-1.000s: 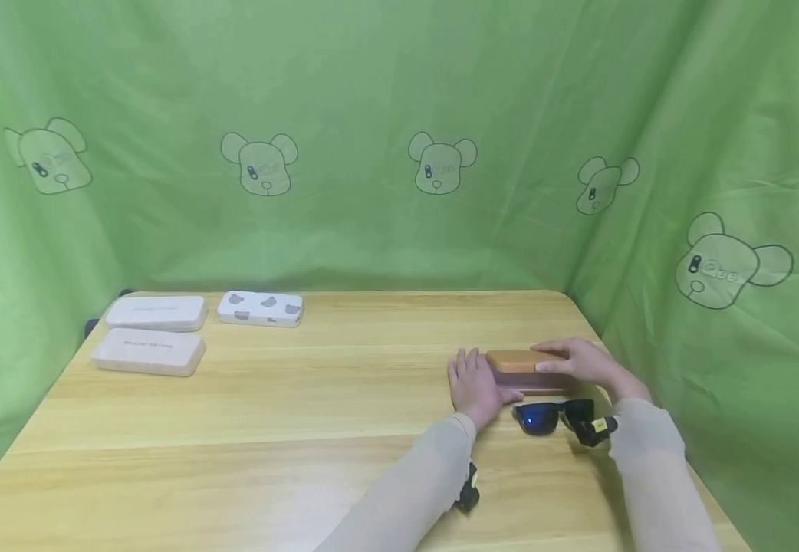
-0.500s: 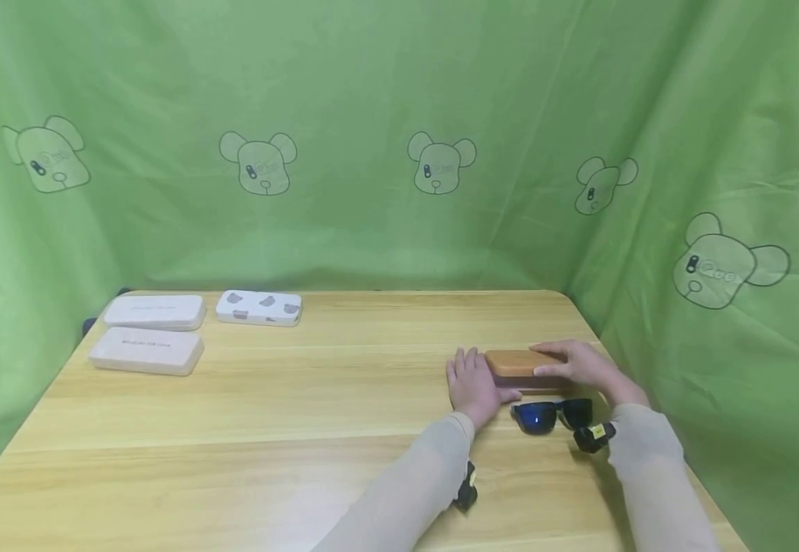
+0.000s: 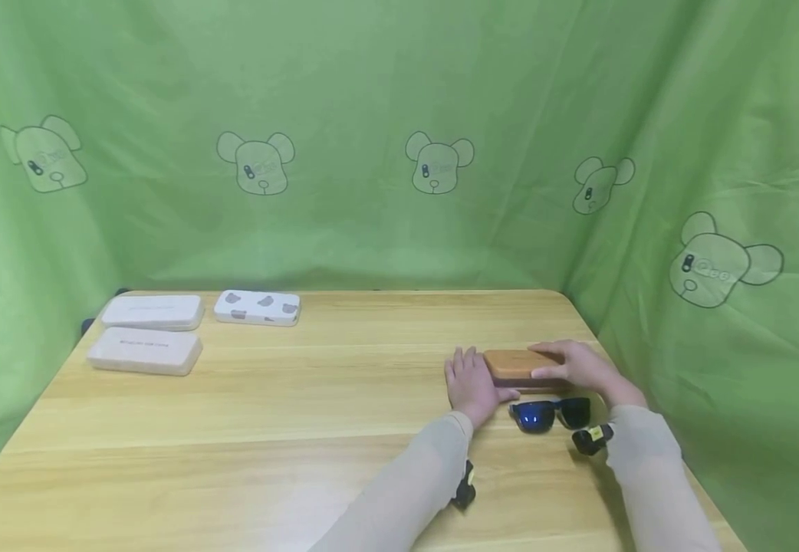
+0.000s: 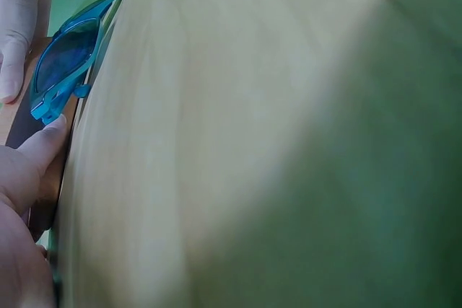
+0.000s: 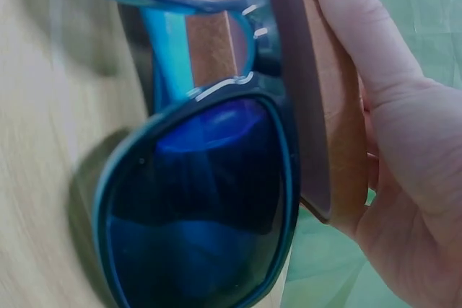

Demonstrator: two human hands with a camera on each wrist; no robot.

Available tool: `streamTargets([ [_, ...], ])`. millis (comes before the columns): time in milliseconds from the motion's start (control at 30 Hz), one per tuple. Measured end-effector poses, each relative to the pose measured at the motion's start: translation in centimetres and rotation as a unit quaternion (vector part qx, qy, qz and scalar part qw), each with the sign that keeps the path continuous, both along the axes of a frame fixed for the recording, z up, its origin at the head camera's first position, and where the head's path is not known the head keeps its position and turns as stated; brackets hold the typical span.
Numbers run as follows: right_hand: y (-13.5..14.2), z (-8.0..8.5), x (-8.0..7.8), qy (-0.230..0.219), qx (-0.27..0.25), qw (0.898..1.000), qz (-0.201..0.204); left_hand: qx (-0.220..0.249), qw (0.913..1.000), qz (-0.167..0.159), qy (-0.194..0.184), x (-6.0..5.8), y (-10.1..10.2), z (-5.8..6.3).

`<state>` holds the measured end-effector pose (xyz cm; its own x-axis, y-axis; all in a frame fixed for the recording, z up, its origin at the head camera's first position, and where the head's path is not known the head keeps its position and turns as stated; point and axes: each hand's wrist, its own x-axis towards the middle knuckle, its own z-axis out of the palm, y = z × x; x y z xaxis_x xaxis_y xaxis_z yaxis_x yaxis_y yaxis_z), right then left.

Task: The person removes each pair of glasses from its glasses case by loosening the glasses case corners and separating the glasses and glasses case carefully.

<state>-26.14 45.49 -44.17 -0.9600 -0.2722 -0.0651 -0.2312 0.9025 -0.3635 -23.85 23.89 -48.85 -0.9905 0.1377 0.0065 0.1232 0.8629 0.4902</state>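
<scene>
A brown glasses case lies at the right of the table, a dark purple band showing beneath its lid in the head view. My right hand grips the lid's right end, thumb in front and fingers behind. Against the left end rests my left hand, its fingers straight and its thumb stretched along the front. Sunglasses with blue lenses lie just in front of the case, apart from the right hand. In the right wrist view these sunglasses hide much of the case.
Two pale glasses cases lie at the table's left edge, one behind the other. Beside them is a white case with grey bear prints. Green curtains enclose the table at the back and sides.
The purple band under the brown case's lid has become narrower as the lid's front edge came down under my right hand. My left hand and the sunglasses stay put.
</scene>
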Motion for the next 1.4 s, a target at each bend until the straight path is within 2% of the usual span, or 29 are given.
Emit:
streamTargets([
  [200, -0.15, 0.10, 0.08, -0.001, 0.002, 1.000, 0.000, 0.005, 1.0000, 0.000, 0.004, -0.18, -0.02, -0.34],
  [367, -0.26, 0.07, 0.19, -0.001, 0.008, 1.000, -0.001, 0.007, 0.9999, -0.003, 0.008, -0.22, -0.24, -0.12],
  [667, -0.36, 0.24, 0.09, 0.016, 0.020, 1.000, 0.015, -0.003, 0.9998, 0.000, 0.018, -0.57, -0.19, -0.20],
  [1400, -0.35, -0.59, 0.28, 0.056, 0.018, 0.998, 0.033, -0.013, 0.9997, 0.000, 0.019, -0.35, -0.14, 0.02],
])
